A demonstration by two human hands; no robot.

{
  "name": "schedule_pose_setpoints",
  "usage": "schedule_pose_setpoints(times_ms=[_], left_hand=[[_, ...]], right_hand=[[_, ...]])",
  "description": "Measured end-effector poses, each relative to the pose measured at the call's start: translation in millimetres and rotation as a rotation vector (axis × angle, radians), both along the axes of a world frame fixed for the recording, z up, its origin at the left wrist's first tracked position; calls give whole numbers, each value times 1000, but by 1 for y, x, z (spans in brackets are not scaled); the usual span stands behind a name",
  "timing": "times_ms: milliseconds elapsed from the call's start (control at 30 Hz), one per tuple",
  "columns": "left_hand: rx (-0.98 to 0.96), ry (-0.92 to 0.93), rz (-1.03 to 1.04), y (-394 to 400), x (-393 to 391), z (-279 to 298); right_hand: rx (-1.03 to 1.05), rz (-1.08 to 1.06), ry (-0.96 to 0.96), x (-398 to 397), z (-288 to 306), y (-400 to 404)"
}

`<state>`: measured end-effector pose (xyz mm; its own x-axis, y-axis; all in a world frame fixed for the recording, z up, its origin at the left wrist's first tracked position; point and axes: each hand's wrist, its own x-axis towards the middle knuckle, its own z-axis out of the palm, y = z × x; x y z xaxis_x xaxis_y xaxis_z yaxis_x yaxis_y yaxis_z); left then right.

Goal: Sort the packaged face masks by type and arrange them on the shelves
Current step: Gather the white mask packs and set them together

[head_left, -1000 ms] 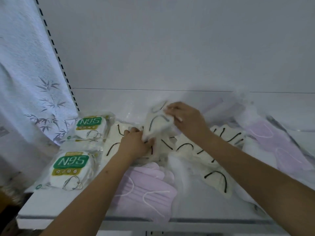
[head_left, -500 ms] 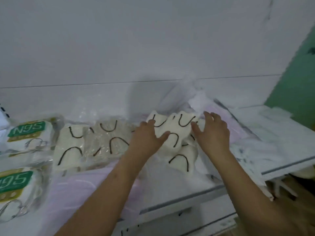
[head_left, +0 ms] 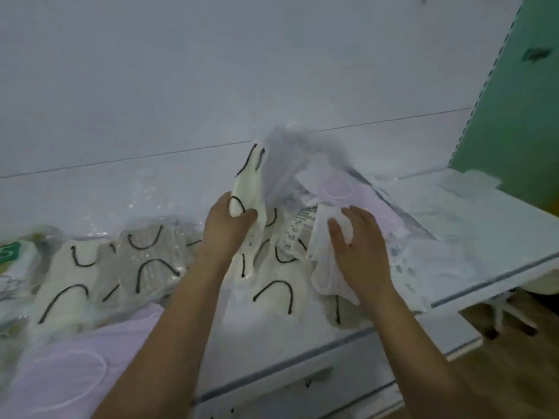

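- On the shelf, the left hand grips a cream mask pack, sorting in progress.
- The right hand presses a white pack, fingers relaxed.
- Next, I think: lay the cream one with the others.

No legible text (label print perhaps too blurred)

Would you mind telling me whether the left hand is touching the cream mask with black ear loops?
Touching. The head view shows the left hand gripping the cream mask, thumb and fingers wrapped round its lower end.

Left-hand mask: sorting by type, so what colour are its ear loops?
Black loops on a cream mask, gripped by the left hand; head view.
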<state>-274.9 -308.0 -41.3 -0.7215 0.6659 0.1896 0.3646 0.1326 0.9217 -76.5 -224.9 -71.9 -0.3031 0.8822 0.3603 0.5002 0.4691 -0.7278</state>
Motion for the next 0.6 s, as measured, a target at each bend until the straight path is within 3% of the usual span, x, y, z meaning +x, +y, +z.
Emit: schedule_pose_setpoints(times_ms=[100, 167, 233, 300, 333, 400, 500, 600], left_hand=[[-21, 285, -131, -5, 34, 15], [-278, 404, -367, -10, 50, 6], [-455, 225, -480, -19, 52, -3], [-368, 66, -251, -23, 41, -14], [-361, 138, -42, -19, 29, -22], [-565, 338, 259, -6, 9, -33], [-955, 339, 365, 7, 1, -44], [-911, 312, 368, 14, -3, -40]], right_hand=[[-414, 317, 318, -23, 45, -4], [-543, 352, 377, -34, 51, 7], [-540, 242, 400, -29, 48, 25], [-616, 213, 475, -17, 38, 41], [-663, 220, 529, -13, 32, 48], [-744, 230, 629, -7, 26, 59], [-824, 254, 702, -5, 20, 67], [-843, 274, 728, 1, 19, 71]])
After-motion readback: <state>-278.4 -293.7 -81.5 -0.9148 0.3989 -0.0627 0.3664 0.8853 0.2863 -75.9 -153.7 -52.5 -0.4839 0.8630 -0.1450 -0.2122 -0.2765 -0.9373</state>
